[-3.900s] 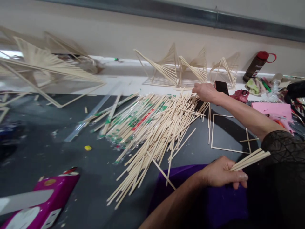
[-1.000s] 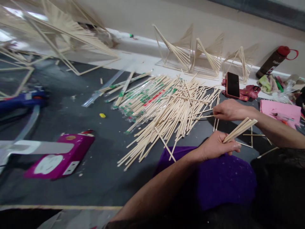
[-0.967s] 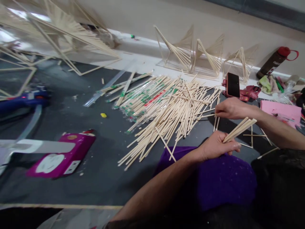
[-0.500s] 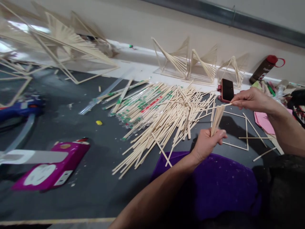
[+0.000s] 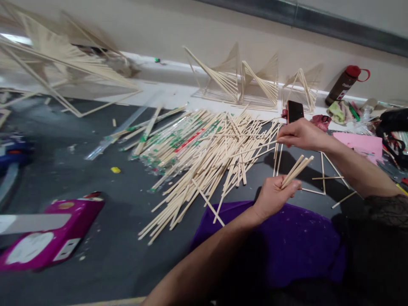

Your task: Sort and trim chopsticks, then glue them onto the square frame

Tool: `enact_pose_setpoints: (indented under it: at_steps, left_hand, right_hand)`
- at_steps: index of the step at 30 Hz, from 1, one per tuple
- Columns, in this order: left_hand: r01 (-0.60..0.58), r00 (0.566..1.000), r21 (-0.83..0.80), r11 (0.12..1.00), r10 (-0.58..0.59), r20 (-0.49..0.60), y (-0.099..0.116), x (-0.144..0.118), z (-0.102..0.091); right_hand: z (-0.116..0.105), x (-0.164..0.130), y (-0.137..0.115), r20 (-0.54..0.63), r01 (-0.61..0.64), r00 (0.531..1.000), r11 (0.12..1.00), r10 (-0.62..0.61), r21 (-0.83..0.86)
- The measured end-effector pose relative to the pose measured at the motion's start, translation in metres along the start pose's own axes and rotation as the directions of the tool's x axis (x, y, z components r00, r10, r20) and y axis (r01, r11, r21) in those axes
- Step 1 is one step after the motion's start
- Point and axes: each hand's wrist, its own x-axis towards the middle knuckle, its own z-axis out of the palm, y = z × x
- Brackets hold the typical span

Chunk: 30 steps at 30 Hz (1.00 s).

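My left hand [image 5: 272, 196] is closed around a small bundle of wooden chopsticks [image 5: 297, 171], whose ends fan up past the thumb. Between the fingertips of my right hand [image 5: 304, 134] is the end of a single chopstick [image 5: 259, 147], which slants left over the pile. That large loose pile of bare chopsticks [image 5: 204, 170] spreads across the dark table, left of both hands. Behind it lie more chopsticks in clear wrappers with green print [image 5: 174, 136]. A square frame of joined sticks [image 5: 324, 174] rests on the table, partly behind my right forearm.
Along the wall stand twisted stick models [image 5: 219, 80]. A phone [image 5: 295, 111] and a dark bottle with a red lid [image 5: 342, 85] are at the back right. A purple cloth [image 5: 306, 238] lies in front of me. On the left are a magenta box [image 5: 60, 229] and a blue glue gun [image 5: 14, 148].
My right hand has moved left and away from the bundle, carrying one chopstick toward the pile. The bundle in my left hand now tilts to the right. The view has shifted slightly right.
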Motion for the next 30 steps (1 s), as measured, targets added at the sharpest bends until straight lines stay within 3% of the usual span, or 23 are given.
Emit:
enact_pose_setpoints:
  at_steps: [3,5,8,13,16,21,23,27,30]
  left_hand:
    - [-0.019,1.0,0.044,0.999,0.019,-0.003,-0.001,0.001,-0.002]
    - [-0.023,1.0,0.046,0.999,0.024,-0.013,0.0,0.002,-0.003]
    - [-0.023,1.0,0.02,1.0,0.023,-0.017,0.002,0.002,-0.004]
    - [-0.013,1.0,-0.009,1.0,0.012,-0.019,0.007,0.002,-0.005]
    - [-0.02,1.0,-0.032,0.999,0.02,-0.013,0.007,0.003,-0.005]
    - [-0.04,0.999,-0.02,0.999,0.039,-0.021,0.003,0.004,-0.006]
    - [-0.045,0.998,-0.014,0.999,0.045,-0.038,0.002,0.004,-0.006]
    - [-0.02,0.995,-0.106,0.994,0.009,-0.102,0.006,0.005,-0.007]
    - [-0.041,0.977,-0.181,0.983,0.002,-0.211,0.011,0.007,-0.011]
  right_hand:
    - [0.024,0.028,-0.004,0.04,0.064,0.997,0.998,-0.063,-0.023]
    - [0.035,0.038,-0.001,0.121,0.021,0.993,0.975,0.005,-0.219]
    - [0.046,0.038,0.006,0.173,-0.026,0.976,0.857,0.134,-0.515]
    - [0.053,0.035,0.014,0.161,0.007,0.979,0.766,0.127,-0.643]
    - [0.053,0.037,0.019,0.191,0.04,0.975,0.761,0.111,-0.648]
    - [0.043,0.036,0.024,0.22,0.181,0.974,0.745,-0.047,-0.643]
    - [0.034,0.032,0.023,0.166,0.172,0.982,0.782,-0.089,-0.6]
    - [0.004,0.016,0.021,-0.006,0.131,0.99,0.928,-0.142,-0.349]
    - [-0.021,-0.003,0.021,-0.059,0.109,0.99,0.96,-0.129,-0.258]
